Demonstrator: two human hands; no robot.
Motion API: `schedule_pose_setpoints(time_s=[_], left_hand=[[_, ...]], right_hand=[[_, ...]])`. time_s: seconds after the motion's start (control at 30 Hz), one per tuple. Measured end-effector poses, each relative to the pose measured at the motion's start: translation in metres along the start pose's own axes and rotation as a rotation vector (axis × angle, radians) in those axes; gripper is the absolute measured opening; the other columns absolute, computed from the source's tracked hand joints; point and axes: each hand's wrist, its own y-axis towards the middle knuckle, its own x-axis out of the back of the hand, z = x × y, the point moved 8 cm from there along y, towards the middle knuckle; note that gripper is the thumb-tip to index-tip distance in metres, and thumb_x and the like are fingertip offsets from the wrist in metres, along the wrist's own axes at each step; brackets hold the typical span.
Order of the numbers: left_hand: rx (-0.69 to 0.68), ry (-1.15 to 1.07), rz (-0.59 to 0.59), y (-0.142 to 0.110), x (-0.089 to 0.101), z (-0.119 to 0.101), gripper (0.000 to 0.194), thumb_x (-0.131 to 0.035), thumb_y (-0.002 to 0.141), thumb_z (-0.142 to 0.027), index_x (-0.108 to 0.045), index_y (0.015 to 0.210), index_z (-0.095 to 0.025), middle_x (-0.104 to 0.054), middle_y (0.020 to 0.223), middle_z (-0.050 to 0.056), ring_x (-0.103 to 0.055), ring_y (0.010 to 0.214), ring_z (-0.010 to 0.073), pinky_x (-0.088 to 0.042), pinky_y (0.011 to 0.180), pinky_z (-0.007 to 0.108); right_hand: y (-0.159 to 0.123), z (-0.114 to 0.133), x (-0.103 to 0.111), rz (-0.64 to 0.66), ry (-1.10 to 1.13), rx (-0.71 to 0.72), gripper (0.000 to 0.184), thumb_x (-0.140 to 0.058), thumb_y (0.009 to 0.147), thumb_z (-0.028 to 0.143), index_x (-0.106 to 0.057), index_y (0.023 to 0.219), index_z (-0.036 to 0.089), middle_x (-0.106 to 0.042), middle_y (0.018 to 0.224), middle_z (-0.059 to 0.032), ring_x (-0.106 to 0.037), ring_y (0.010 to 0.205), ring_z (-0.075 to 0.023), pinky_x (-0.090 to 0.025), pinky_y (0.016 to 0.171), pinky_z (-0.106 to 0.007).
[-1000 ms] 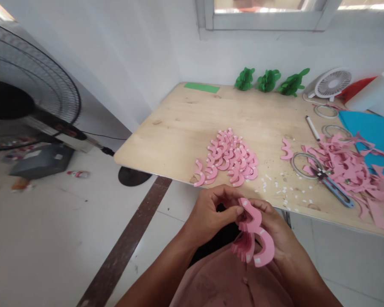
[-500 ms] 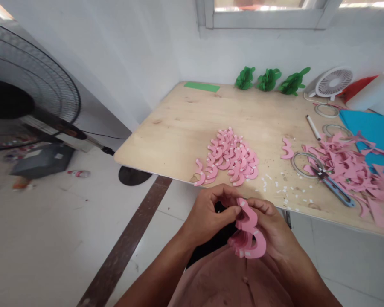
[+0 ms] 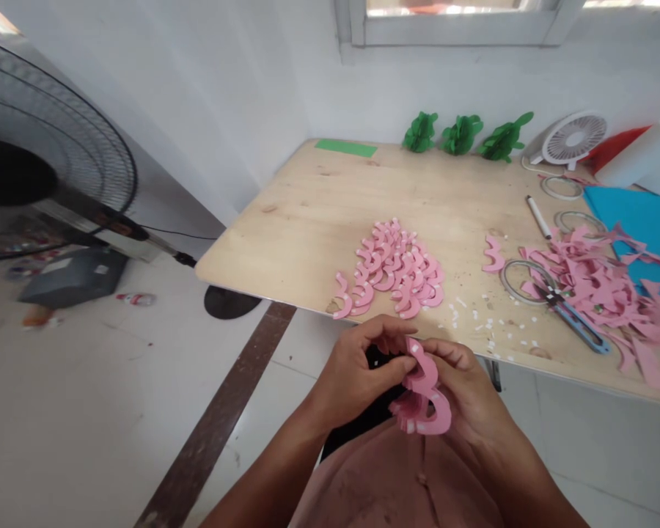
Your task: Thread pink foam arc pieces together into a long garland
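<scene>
Here, pink cutouts (image 3: 425, 377) held between left hand (image 3: 358, 372) and right hand (image 3: 470, 389).

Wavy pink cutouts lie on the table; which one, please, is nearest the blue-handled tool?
The lone cutout by the grey ring; the others lie farther left.

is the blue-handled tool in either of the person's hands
No, the blue-handled tool lies on the table by the pink scraps, while the left hand and right hand hold pink cutouts.
</scene>
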Motion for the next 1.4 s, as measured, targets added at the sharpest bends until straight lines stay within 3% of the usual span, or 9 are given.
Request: schedule_pose_setpoints(time_s=[0.2,0.6,1.17,1.4], left_hand=[[-0.015,0.071,0.029,0.001,-0.001,-0.006,0.013,-0.058,0.075,-0.015,-0.065,0.085,-0.016,-0.061,0.074,0.001,-0.054,0.069,0.0125,-0.044,0.068,0.025],[0.019,0.014,-0.016,0.003,0.001,0.001,0.014,-0.058,0.073,-0.013,-0.064,0.086,-0.016,-0.062,0.073,0.0,-0.054,0.069,0.0121,-0.043,0.068,0.025],[0.027,-0.085,-0.06,0.003,0.002,0.007,0.014,-0.061,0.072,-0.013,-0.065,0.086,-0.015,-0.064,0.076,0.002,-0.056,0.071,0.0125,-0.045,0.068,0.025],[0.034,-0.058,-0.073,0.003,0.002,0.007,0.011,-0.061,0.072,-0.015,-0.064,0.083,-0.014,-0.063,0.073,0.002,-0.056,0.069,0.0126,-0.046,0.067,0.025]], right_hand=[[0.0,-0.006,0.002,0.057,-0.09,0.014,0.018,-0.074,0.069,0.032,-0.071,0.079,0.018,-0.067,0.061,-0.0009,-0.059,0.048,-0.0126,-0.047,0.049,-0.025],[-0.003,0.021,-0.006,0.024,-0.406,0.224,0.016,-0.069,0.074,0.033,-0.075,0.083,0.021,-0.066,0.068,-0.0001,-0.056,0.063,-0.0125,-0.043,0.06,-0.023],[-0.008,0.031,-0.013,0.134,-0.514,0.355,0.019,-0.055,0.085,0.032,-0.07,0.081,0.021,-0.059,0.07,0.0005,-0.052,0.068,-0.0136,-0.042,0.064,-0.023],[-0.007,0.031,-0.013,0.098,-0.623,0.329,0.015,-0.059,0.082,0.033,-0.068,0.081,0.02,-0.06,0.073,-0.0002,-0.055,0.073,-0.0148,-0.043,0.066,-0.024]])
